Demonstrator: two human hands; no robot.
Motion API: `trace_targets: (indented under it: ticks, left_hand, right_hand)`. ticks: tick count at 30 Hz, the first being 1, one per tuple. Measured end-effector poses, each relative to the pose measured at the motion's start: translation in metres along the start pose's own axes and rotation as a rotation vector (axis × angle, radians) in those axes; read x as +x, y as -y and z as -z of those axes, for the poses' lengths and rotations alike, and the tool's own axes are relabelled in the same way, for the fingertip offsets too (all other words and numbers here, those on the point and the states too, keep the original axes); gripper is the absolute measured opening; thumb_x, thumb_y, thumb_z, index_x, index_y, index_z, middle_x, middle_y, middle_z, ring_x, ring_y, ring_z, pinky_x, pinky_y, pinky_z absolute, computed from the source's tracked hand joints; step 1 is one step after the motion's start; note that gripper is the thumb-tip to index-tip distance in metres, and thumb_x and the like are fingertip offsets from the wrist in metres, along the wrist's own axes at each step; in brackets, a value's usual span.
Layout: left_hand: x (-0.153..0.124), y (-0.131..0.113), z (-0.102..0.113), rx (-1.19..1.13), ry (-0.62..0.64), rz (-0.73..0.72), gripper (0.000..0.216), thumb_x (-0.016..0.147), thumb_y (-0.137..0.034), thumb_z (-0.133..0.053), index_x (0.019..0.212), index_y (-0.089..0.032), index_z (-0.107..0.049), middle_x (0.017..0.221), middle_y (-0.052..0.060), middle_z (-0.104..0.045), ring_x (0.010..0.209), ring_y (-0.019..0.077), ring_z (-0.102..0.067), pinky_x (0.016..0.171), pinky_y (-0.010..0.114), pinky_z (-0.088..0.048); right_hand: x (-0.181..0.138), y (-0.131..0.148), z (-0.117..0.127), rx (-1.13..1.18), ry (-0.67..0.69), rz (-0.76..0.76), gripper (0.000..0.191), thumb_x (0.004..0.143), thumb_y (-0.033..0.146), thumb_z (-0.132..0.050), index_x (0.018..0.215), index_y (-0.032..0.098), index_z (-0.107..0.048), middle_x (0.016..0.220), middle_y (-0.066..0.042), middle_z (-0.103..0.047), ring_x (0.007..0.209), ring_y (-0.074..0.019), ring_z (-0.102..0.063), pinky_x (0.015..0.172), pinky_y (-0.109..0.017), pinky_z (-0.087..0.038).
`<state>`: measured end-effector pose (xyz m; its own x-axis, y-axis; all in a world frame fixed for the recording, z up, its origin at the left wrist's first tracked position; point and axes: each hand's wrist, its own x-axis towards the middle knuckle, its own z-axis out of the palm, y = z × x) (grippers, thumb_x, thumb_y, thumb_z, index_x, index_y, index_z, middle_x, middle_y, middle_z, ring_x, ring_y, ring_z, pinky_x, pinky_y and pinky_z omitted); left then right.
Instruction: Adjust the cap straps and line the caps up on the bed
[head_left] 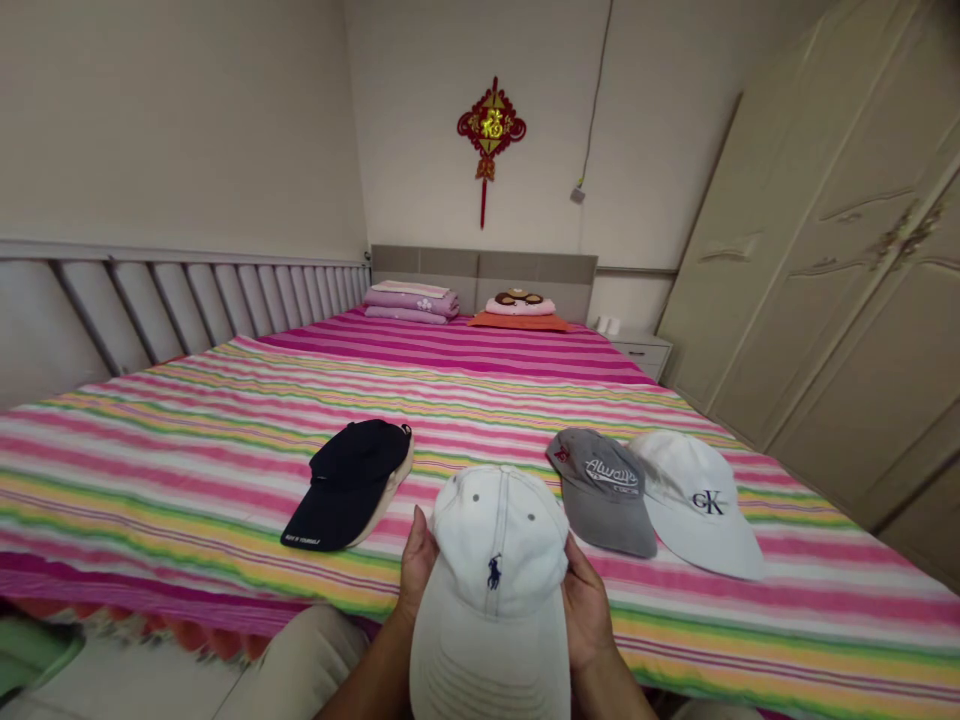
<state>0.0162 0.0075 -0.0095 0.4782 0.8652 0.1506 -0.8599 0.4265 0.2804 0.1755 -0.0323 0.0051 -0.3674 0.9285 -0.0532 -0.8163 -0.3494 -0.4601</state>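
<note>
A white baseball cap [517, 560] with a small navy horse-rider logo is held between my two hands, its brim pointing toward me. My left hand [417, 570] grips its left side, the thumb showing and the other fingers hidden behind the cap. On the opposite side my right hand [589, 605] holds the edge, partly covered by the crown. A dark navy cap [352, 480] lies on the bed to the left, with a beige cap [397, 480] partly under it. To the right are a grey cap [609, 495] with white lettering and a white CK cap [701, 500], touching each other.
The caps lie on a bed with a striped sheet [225, 430]. Folded purple bedding [412, 302] and a pink and orange stack [519, 312] sit by the headboard [540, 275]. A railing [187, 295] runs along the left; a wardrobe [810, 240] stands at right.
</note>
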Motion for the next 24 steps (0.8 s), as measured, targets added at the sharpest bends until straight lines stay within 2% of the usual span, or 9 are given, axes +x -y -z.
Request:
trace_targets:
  ticks: [4,6,12,18,21,24]
  left_hand:
    - [-0.001,-0.002,0.01,0.026,0.109,-0.035,0.042,0.081,-0.039,-0.035,0.098,-0.018,-0.066,0.1,0.007,-0.067,0.118,0.0251,-0.041,0.104,0.041,-0.02]
    - [-0.001,-0.005,0.014,0.033,0.11,-0.022,0.039,0.079,-0.035,-0.036,0.095,-0.019,-0.068,0.1,0.005,-0.067,0.119,0.0241,-0.04,0.105,0.039,-0.02]
    - [0.0,-0.01,0.013,0.03,-0.026,-0.009,0.029,0.074,-0.025,-0.044,0.085,-0.017,-0.071,0.083,0.006,-0.071,0.111,0.0249,-0.049,0.103,0.037,-0.026]
    - [-0.001,0.001,0.001,0.036,-0.192,0.095,0.027,0.075,-0.024,-0.046,0.078,-0.014,-0.071,0.076,0.008,-0.071,0.102,0.0271,-0.056,0.098,0.04,-0.032]
    - [-0.003,0.006,-0.007,0.034,-0.219,0.145,0.031,0.076,-0.028,-0.046,0.09,-0.013,-0.069,0.086,0.009,-0.07,0.102,0.0288,-0.056,0.096,0.042,-0.033]
    - [-0.003,0.006,-0.01,0.015,-0.135,0.129,0.042,0.078,-0.04,-0.044,0.106,-0.013,-0.062,0.098,0.011,-0.067,0.106,0.0296,-0.053,0.097,0.043,-0.031]
  right_hand:
    - [0.001,0.0,0.0,-0.008,-0.006,-0.016,0.033,0.079,0.042,-0.045,0.086,0.019,-0.068,0.086,-0.006,-0.071,0.105,-0.0228,-0.055,0.1,-0.045,-0.026]
    - [0.0,-0.002,-0.001,-0.011,-0.007,-0.033,0.034,0.079,0.041,-0.044,0.085,0.019,-0.069,0.085,-0.006,-0.072,0.104,-0.0229,-0.055,0.1,-0.045,-0.027]
    - [-0.002,-0.001,0.001,-0.006,0.005,0.0,0.034,0.081,0.04,-0.042,0.083,0.019,-0.069,0.087,-0.006,-0.071,0.104,-0.022,-0.055,0.1,-0.043,-0.028]
    - [-0.001,0.001,0.003,-0.058,-0.008,0.017,0.04,0.081,0.044,-0.04,0.09,0.017,-0.067,0.096,-0.008,-0.069,0.106,-0.0228,-0.054,0.101,-0.044,-0.026]
    - [0.0,0.002,0.003,-0.05,-0.012,0.013,0.039,0.081,0.043,-0.04,0.091,0.016,-0.068,0.097,-0.009,-0.068,0.106,-0.0233,-0.054,0.101,-0.043,-0.026]
    - [0.0,0.004,0.002,-0.047,-0.021,0.013,0.037,0.08,0.04,-0.042,0.091,0.016,-0.067,0.099,-0.009,-0.068,0.106,-0.0236,-0.054,0.1,-0.043,-0.027]
